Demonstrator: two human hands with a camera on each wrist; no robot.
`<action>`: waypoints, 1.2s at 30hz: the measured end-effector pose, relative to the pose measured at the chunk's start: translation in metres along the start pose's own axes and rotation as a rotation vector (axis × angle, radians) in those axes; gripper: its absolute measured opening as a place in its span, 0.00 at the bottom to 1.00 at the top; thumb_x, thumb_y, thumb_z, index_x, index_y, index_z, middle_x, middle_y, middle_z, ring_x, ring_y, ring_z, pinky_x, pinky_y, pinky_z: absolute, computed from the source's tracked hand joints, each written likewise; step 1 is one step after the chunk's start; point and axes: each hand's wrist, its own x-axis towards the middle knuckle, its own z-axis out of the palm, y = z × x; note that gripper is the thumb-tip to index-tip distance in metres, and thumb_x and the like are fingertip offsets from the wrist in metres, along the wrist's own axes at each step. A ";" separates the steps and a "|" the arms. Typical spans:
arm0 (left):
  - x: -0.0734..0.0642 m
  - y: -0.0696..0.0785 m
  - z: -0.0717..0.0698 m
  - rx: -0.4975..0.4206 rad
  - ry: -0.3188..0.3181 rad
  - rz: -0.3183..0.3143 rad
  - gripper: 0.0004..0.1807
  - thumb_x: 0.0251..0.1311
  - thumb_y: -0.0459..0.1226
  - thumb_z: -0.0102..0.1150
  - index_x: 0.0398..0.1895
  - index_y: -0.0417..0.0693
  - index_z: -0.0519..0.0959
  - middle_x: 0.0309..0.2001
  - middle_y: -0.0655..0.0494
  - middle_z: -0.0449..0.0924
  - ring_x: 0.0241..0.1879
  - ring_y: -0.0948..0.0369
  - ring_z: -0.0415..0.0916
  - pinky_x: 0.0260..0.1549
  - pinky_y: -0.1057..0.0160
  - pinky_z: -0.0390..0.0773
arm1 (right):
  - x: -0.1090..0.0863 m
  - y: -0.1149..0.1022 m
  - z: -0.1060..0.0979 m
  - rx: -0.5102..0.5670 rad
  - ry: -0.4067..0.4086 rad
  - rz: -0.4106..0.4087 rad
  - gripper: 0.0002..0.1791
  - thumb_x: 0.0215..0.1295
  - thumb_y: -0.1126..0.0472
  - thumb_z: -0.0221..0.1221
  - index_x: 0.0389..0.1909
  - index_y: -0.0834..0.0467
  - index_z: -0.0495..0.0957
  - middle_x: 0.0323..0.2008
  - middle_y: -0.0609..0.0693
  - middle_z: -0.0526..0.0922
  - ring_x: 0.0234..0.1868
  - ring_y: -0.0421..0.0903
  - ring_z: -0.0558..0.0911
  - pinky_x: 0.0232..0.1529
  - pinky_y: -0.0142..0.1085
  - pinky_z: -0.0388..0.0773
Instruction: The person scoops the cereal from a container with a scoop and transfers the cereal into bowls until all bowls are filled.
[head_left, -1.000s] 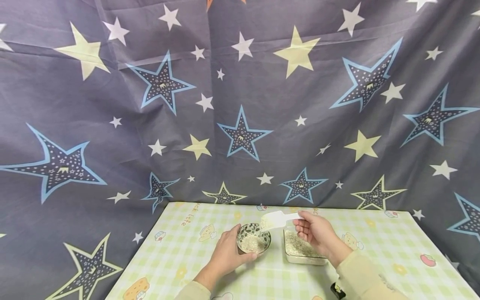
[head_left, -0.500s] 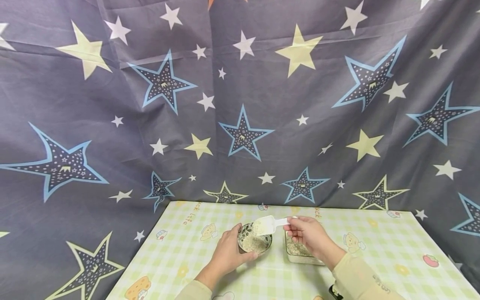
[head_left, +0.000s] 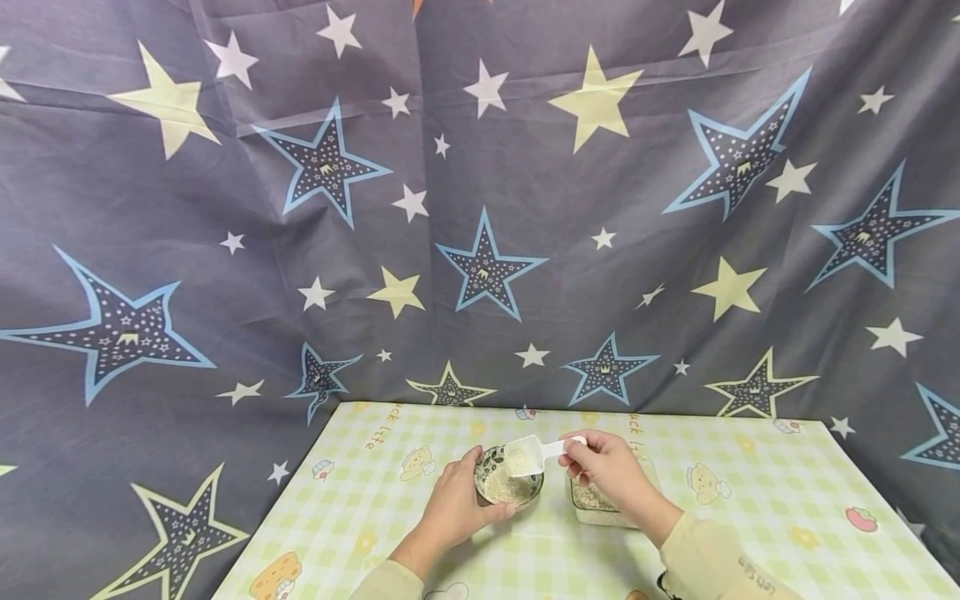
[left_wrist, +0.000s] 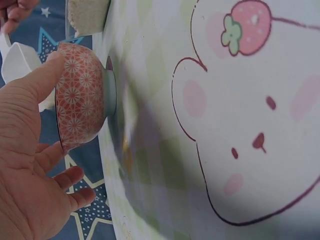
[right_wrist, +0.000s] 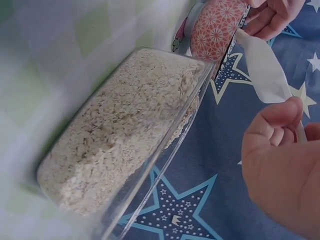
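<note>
My left hand (head_left: 450,504) grips a small bowl (left_wrist: 80,95), red-patterned outside and dark-leaved inside, with the thumb near its rim and fingers on the opposite side. Pale flakes, like oats, lie in the bowl. Between thumb and fingers my right hand (head_left: 609,477) pinches the handle of a white scoop (right_wrist: 265,67). The scoop's blade slants down over the bowl's right part, with pale flakes on it. Just right of the bowl stands a clear rectangular container (head_left: 603,518) holding many oat flakes (right_wrist: 115,130), partly hidden under my right hand and forearm.
A green-and-white checked tablecloth (head_left: 337,500) with cartoon prints covers the table. Behind the table's far edge hangs a dark curtain (head_left: 480,350) printed with stars.
My right hand has moved left and slightly down, bringing the scoop from the bowl's upper right edge to over the bowl and tipping it. My left hand and the bowl stay in place.
</note>
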 end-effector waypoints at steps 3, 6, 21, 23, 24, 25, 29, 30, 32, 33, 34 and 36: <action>0.000 -0.001 0.000 0.002 0.001 0.002 0.63 0.48 0.58 0.84 0.80 0.36 0.63 0.70 0.33 0.76 0.70 0.35 0.73 0.71 0.33 0.74 | -0.001 0.000 0.002 -0.063 0.015 -0.056 0.15 0.79 0.63 0.59 0.56 0.69 0.83 0.33 0.52 0.89 0.29 0.41 0.82 0.26 0.30 0.81; -0.001 -0.001 0.000 -0.007 -0.002 -0.004 0.63 0.48 0.59 0.84 0.80 0.36 0.63 0.70 0.33 0.76 0.70 0.35 0.72 0.71 0.33 0.73 | -0.003 0.001 0.004 -0.143 0.029 -0.119 0.13 0.79 0.63 0.60 0.55 0.65 0.85 0.33 0.54 0.90 0.29 0.40 0.83 0.26 0.29 0.82; -0.001 -0.001 0.001 0.011 0.019 0.012 0.63 0.47 0.59 0.84 0.79 0.36 0.64 0.70 0.36 0.77 0.68 0.36 0.75 0.70 0.34 0.75 | -0.008 0.022 0.004 -0.634 0.077 -0.830 0.09 0.70 0.67 0.67 0.49 0.57 0.88 0.24 0.37 0.82 0.23 0.22 0.69 0.23 0.21 0.73; -0.001 -0.001 0.001 0.016 0.022 0.017 0.63 0.46 0.59 0.84 0.79 0.35 0.64 0.70 0.36 0.78 0.68 0.36 0.75 0.70 0.34 0.75 | -0.009 0.024 0.003 -0.657 0.080 -0.884 0.11 0.69 0.68 0.68 0.49 0.56 0.88 0.28 0.39 0.86 0.25 0.22 0.71 0.25 0.19 0.74; -0.001 -0.001 0.000 0.018 0.020 0.017 0.63 0.47 0.59 0.84 0.79 0.35 0.64 0.70 0.36 0.78 0.68 0.37 0.75 0.70 0.35 0.75 | -0.009 0.024 0.003 -0.662 0.081 -0.900 0.11 0.69 0.68 0.68 0.49 0.56 0.88 0.29 0.39 0.87 0.25 0.22 0.72 0.26 0.18 0.74; -0.001 0.000 0.000 0.020 0.020 0.017 0.63 0.47 0.59 0.84 0.79 0.35 0.64 0.70 0.36 0.78 0.68 0.37 0.75 0.70 0.35 0.75 | -0.010 0.024 0.003 -0.662 0.083 -0.905 0.11 0.69 0.69 0.68 0.49 0.55 0.88 0.30 0.39 0.87 0.26 0.22 0.72 0.26 0.18 0.74; -0.001 0.001 -0.001 0.018 0.018 0.016 0.63 0.47 0.60 0.84 0.79 0.34 0.63 0.70 0.36 0.77 0.68 0.37 0.75 0.70 0.34 0.75 | -0.011 0.024 0.002 -0.620 0.094 -0.857 0.10 0.69 0.68 0.68 0.49 0.55 0.88 0.26 0.37 0.82 0.23 0.23 0.69 0.22 0.19 0.72; -0.001 0.001 -0.001 0.016 0.018 0.016 0.64 0.47 0.59 0.84 0.79 0.34 0.63 0.71 0.36 0.77 0.68 0.36 0.75 0.70 0.34 0.75 | -0.011 0.024 0.001 -0.598 0.094 -0.826 0.10 0.70 0.67 0.67 0.49 0.55 0.88 0.24 0.36 0.80 0.23 0.24 0.68 0.21 0.21 0.71; -0.001 0.001 -0.001 0.013 0.016 0.014 0.64 0.46 0.59 0.84 0.79 0.34 0.63 0.71 0.36 0.77 0.68 0.36 0.75 0.71 0.34 0.74 | -0.012 0.023 -0.001 -0.543 0.098 -0.751 0.09 0.72 0.65 0.67 0.49 0.55 0.88 0.23 0.35 0.77 0.21 0.25 0.67 0.19 0.23 0.70; -0.001 0.001 -0.001 0.010 0.014 0.010 0.64 0.46 0.59 0.84 0.79 0.35 0.63 0.71 0.37 0.77 0.68 0.36 0.75 0.71 0.34 0.74 | -0.012 0.022 -0.002 -0.516 0.105 -0.710 0.08 0.73 0.65 0.66 0.49 0.54 0.88 0.22 0.34 0.76 0.21 0.26 0.68 0.19 0.25 0.71; -0.001 0.000 0.000 0.006 0.011 0.006 0.64 0.46 0.59 0.84 0.80 0.35 0.63 0.71 0.37 0.77 0.68 0.36 0.75 0.71 0.34 0.74 | -0.013 0.021 -0.004 -0.486 0.114 -0.669 0.08 0.74 0.64 0.66 0.49 0.54 0.88 0.22 0.35 0.76 0.21 0.26 0.68 0.19 0.26 0.71; -0.001 0.000 0.000 0.001 0.004 -0.003 0.64 0.46 0.59 0.84 0.80 0.35 0.62 0.71 0.37 0.77 0.68 0.36 0.75 0.71 0.34 0.74 | -0.014 0.018 -0.009 -0.417 0.138 -0.596 0.07 0.75 0.63 0.65 0.49 0.54 0.88 0.22 0.37 0.77 0.21 0.29 0.70 0.19 0.28 0.73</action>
